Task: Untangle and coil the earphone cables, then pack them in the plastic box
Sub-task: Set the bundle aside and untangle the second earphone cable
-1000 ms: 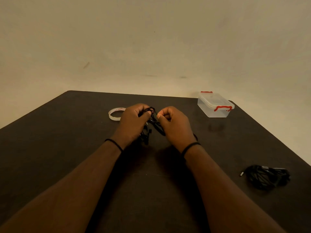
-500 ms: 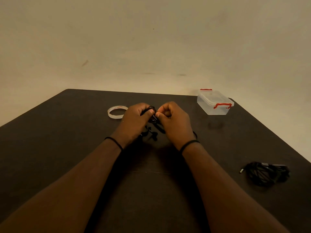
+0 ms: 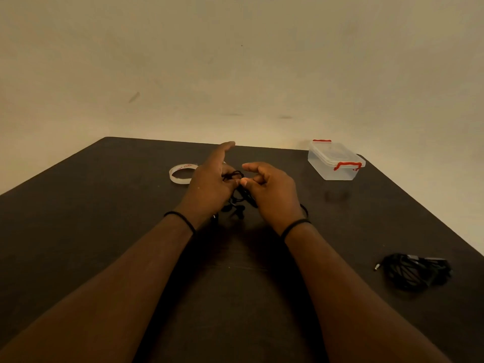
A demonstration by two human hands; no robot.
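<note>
Left hand (image 3: pixel 209 179) has opened its forefinger; both hands pinch the cable (image 3: pixel 237 191).
Tease loops apart gently; right hand (image 3: pixel 269 187) anchors.

A plain beige wall (image 3: pixel 235 61) filled the whole upper half of the frame, matte and bare apart from a short dark diagonal scuff (image 3: pixel 134 97) at the left and two faint smudges lower down near the centre. Warm, dim, yellowish light lay over it, brightest just above the far edge of the furniture. The dark brown worktop (image 3: pixel 78 218) took up the lower half, its rounded far corners at upper left and upper right, its surface matte with a dull sheen toward the right side.
</note>
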